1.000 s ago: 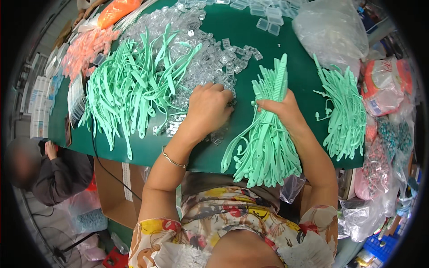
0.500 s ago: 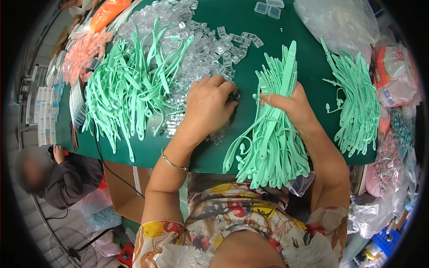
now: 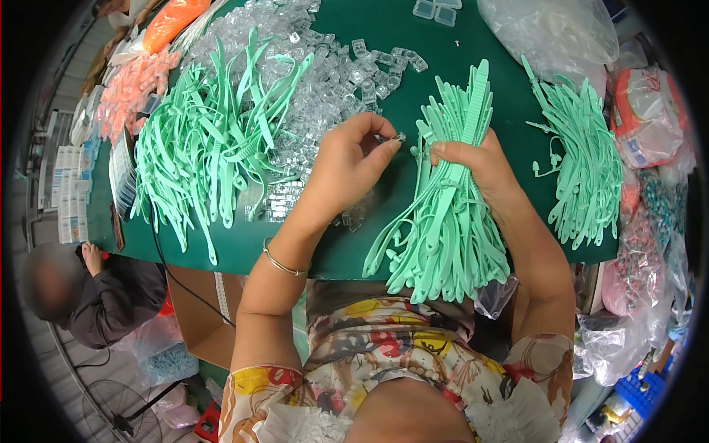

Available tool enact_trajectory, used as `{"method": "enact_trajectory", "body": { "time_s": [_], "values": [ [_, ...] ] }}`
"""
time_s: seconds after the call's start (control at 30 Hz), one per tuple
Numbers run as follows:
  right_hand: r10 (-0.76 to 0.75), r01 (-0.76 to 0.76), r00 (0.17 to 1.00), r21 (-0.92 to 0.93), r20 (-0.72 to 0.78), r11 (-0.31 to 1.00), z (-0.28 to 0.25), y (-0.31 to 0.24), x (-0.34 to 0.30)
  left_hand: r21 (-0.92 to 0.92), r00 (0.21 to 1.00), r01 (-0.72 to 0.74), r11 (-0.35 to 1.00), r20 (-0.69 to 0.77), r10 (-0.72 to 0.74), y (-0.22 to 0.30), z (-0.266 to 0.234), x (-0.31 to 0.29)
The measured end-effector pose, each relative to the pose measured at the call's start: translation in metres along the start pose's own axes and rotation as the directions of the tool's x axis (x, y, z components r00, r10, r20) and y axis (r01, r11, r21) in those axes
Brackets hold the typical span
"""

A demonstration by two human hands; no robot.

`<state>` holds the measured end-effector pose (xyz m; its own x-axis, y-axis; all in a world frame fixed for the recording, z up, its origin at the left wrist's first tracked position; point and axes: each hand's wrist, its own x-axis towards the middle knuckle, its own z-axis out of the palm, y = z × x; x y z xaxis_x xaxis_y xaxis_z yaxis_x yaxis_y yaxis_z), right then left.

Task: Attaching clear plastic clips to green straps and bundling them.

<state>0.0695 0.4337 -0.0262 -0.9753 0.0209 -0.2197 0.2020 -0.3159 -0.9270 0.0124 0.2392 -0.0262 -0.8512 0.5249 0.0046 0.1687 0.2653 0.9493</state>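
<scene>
My right hand (image 3: 480, 166) is closed round the middle of a thick bundle of mint-green notched plastic straps (image 3: 450, 236), its thumb lying across the front. The lower ends of the bundle fan out over the table's near edge. Just left of it, my left hand (image 3: 351, 162) pinches a small clear plastic clip (image 3: 399, 137) between thumb and fingertips. That clip is apart from the bundle. Behind and beside my left hand spreads a heap of similar clear plastic clips (image 3: 362, 74).
More green straps (image 3: 214, 148) lie loose on the left of the green table (image 3: 436, 66); another bunch (image 3: 580, 162) lies at the right. Orange-pink pieces (image 3: 133, 92), a large clear bag (image 3: 550, 33) and a small clear case (image 3: 437, 11) sit farther back. Someone in dark clothing (image 3: 114, 299) is at left.
My left hand has come away from the clip heap toward the bundle, and a clear clip now shows at its fingertips. My right hand still grips the straps.
</scene>
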Motion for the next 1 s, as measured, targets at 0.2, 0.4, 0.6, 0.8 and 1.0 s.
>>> {"method": "enact_trajectory", "body": {
  "time_s": [0.2,0.4,0.6,0.8,1.0],
  "values": [
    [-0.051,0.054,0.998,-0.119,0.027,0.991,0.001,-0.003,-0.002,-0.619,0.980,0.199,0.760,0.136,-0.146,0.001,0.004,0.003],
    [-0.073,0.078,0.996,-0.129,0.043,0.989,0.003,-0.004,-0.003,-0.688,0.977,0.215,0.693,0.137,-0.167,-0.001,0.005,0.004],
    [-0.065,0.071,0.997,-0.142,0.049,0.987,0.004,-0.002,-0.001,-0.625,0.985,0.172,0.761,0.109,-0.133,0.000,0.008,0.002],
    [-0.062,0.075,0.995,-0.160,0.083,0.984,0.001,0.000,0.002,-0.406,0.994,0.106,0.908,0.053,-0.092,0.008,0.015,0.000],
    [-0.099,0.098,0.995,-0.143,0.001,0.985,0.006,0.000,0.000,-0.085,0.999,-0.011,0.996,0.048,0.015,0.001,0.000,0.003]
  ]
}}
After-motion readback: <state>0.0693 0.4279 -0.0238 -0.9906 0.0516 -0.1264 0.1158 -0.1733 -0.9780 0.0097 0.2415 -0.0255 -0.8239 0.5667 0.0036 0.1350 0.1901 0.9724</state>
